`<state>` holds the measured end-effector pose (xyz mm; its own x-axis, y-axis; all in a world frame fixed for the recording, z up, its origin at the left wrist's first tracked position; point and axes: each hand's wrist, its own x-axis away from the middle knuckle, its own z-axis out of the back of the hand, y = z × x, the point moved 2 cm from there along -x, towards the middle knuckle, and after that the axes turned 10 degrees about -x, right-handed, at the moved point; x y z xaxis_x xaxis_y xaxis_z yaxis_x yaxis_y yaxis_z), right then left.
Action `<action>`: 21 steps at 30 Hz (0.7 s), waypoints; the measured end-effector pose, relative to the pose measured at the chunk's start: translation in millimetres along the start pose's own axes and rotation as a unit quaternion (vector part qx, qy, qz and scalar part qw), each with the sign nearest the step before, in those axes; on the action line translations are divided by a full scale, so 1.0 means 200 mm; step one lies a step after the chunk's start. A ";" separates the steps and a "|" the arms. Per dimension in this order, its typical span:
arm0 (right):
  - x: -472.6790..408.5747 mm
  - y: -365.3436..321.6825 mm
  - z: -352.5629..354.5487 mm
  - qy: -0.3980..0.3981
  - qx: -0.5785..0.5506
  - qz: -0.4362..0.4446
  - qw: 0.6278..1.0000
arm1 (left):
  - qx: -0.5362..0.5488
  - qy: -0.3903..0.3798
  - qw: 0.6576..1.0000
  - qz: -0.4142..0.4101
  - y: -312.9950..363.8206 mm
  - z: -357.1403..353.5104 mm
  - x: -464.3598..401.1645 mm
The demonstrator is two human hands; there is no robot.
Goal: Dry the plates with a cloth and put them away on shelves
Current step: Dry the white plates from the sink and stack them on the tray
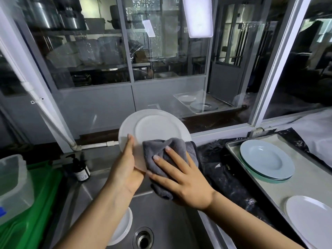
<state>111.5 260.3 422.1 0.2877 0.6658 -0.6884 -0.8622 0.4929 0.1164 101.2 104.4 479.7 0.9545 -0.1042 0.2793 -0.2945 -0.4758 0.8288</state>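
A white plate is held tilted up above the steel sink. My left hand grips its lower left rim, thumb on the face. My right hand presses a grey cloth flat against the plate's lower right part, fingers spread and fairly straight. The cloth hangs down below the plate and hides that part of it. Another white plate lies in the sink, partly hidden under my left forearm.
A metal tray at the right holds stacked pale blue plates and a white plate. A dark pump bottle stands at the sink's back left. A green crate with a clear tub is at left. Glass windows lie ahead.
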 end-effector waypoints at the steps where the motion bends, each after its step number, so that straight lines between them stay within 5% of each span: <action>1: 0.03 0.04 0.00 0.007 0.009 0.001 1.000 | 0.005 0.008 1.000 -0.015 0.01 0.01 -0.01; 5: 0.10 0.24 0.04 0.031 0.005 -0.077 0.997 | -0.029 0.034 0.995 -0.088 0.02 0.04 -0.02; 14: 0.12 0.26 0.05 -0.007 -0.028 -0.154 0.988 | -0.053 0.081 0.992 -0.076 -0.06 0.10 -0.05; 21: 0.00 0.06 -0.03 -0.067 -0.112 -0.064 0.989 | -0.056 0.104 0.992 -0.037 -0.06 0.08 -0.09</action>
<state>99.1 262.4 418.1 0.4404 0.6812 -0.5848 -0.8816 0.4512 -0.1384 88.6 97.8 456.5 0.9470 0.1156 0.2999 -0.2381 -0.3743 0.8962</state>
